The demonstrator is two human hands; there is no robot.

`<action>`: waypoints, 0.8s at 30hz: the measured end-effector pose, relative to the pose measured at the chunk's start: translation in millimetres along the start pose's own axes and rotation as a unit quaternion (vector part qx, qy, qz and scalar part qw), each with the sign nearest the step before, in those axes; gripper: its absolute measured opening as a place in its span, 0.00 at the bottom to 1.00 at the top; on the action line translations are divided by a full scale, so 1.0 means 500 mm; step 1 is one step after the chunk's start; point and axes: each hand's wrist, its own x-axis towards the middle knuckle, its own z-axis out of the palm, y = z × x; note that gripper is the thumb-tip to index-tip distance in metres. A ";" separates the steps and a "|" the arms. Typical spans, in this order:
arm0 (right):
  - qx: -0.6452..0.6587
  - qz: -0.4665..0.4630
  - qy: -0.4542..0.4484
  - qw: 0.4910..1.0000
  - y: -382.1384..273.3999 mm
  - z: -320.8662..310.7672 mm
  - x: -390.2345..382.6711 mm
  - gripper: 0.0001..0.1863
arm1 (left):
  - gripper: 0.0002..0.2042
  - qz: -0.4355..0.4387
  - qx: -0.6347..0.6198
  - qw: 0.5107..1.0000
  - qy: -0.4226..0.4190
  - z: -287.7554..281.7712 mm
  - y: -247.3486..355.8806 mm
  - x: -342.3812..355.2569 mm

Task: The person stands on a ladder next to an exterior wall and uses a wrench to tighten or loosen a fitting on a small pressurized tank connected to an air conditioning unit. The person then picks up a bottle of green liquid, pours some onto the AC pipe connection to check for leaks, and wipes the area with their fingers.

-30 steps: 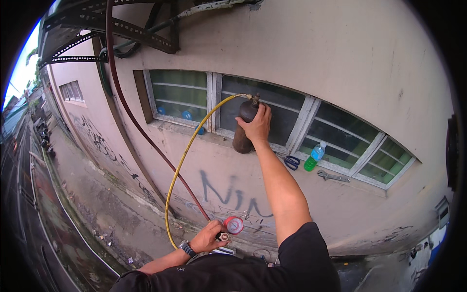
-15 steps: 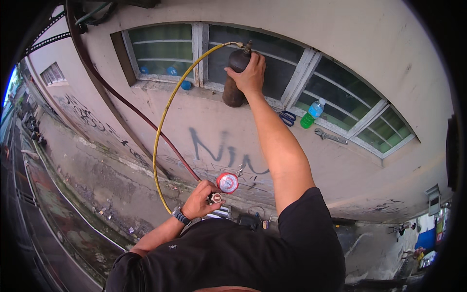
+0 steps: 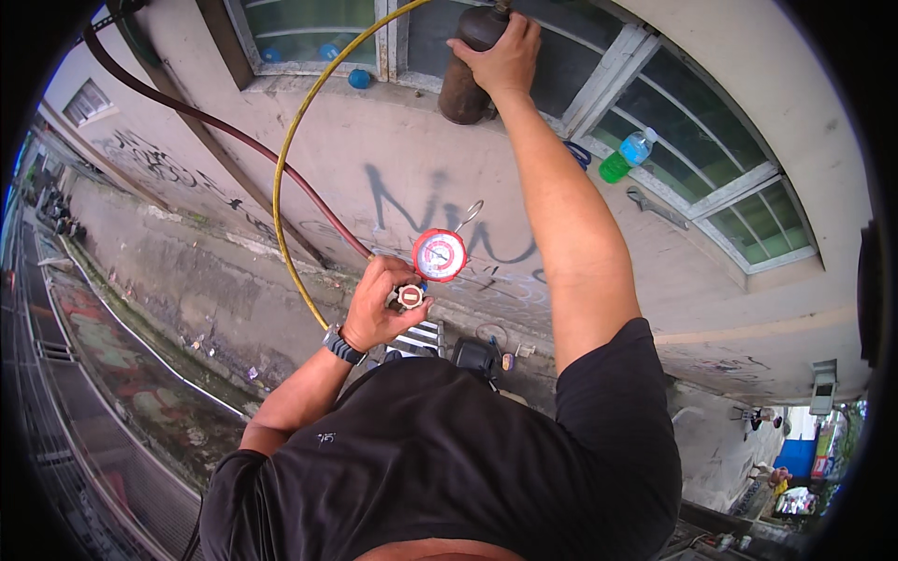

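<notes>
My left hand point(image 3: 379, 299) grips a gauge manifold with a pale-rimmed valve knob point(image 3: 411, 296) and a red-rimmed round gauge point(image 3: 440, 254) topped by a metal hook. Near that hand are a yellow hose point(image 3: 279, 206) and a maroon hose point(image 3: 215, 138), the yellow one arching out of the top edge. My right hand point(image 3: 505, 58) is closed around the upper part of a dark, rusty upright cylinder point(image 3: 462, 98) on the window sill, its valve cut off by the top edge. The manifold's body is mostly hidden by my left fingers.
Along the sill are blue-handled scissors point(image 3: 577, 152), a bottle of green liquid point(image 3: 625, 159), an adjustable wrench point(image 3: 655, 208) and a blue round object point(image 3: 358, 79). Graffiti covers the pink wall point(image 3: 327, 168). Below are metal steps point(image 3: 426, 335), a black container point(image 3: 470, 357) and a concrete walkway point(image 3: 168, 280).
The view has tilted downward, so wall, cylinder, hands and gauge all sit higher in the picture. The gauge face shows more fully. Both hands keep their grips.
</notes>
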 end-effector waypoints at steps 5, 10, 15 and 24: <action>-0.006 -0.020 0.017 1.000 -0.001 0.002 0.006 0.57 | 0.22 -0.009 -0.008 1.000 0.006 -0.001 0.008 0.003; 0.001 -0.004 0.008 1.000 -0.008 -0.008 0.002 0.56 | 0.22 -0.004 -0.003 1.000 0.001 -0.001 0.005 0.002; 0.019 0.006 0.002 1.000 -0.017 -0.016 0.001 0.54 | 0.22 -0.004 -0.005 1.000 0.002 -0.003 0.014 0.006; 0.031 0.013 -0.003 0.999 -0.027 -0.022 0.004 0.53 | 0.22 -0.007 -0.005 1.000 0.003 -0.009 0.020 0.006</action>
